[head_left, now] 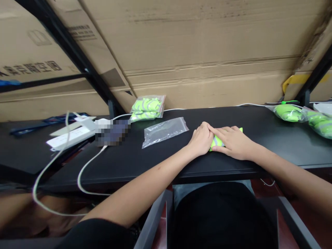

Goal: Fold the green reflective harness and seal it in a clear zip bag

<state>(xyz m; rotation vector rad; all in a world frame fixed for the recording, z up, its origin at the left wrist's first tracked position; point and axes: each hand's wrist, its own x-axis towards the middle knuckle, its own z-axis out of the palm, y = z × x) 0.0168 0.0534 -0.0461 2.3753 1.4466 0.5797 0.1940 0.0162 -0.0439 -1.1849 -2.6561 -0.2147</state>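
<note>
A folded yellow-green reflective vest [216, 142] lies on the black table [124, 166], mostly hidden under my hands. My left hand [201, 139] rests on its left end. My right hand [232, 141] presses flat on top, its fingertips meeting those of my left hand. A clear plastic zip bag [164, 132] lies flat to the left of my hands, apart from them.
Sealed bags of yellow-green vests lie at the back [147, 108] and far right [287, 113]. A white power strip [71, 135], a pixelated object [112, 131] and a white cable [83, 176] are at left. Cardboard boxes [197, 45] stand behind the table.
</note>
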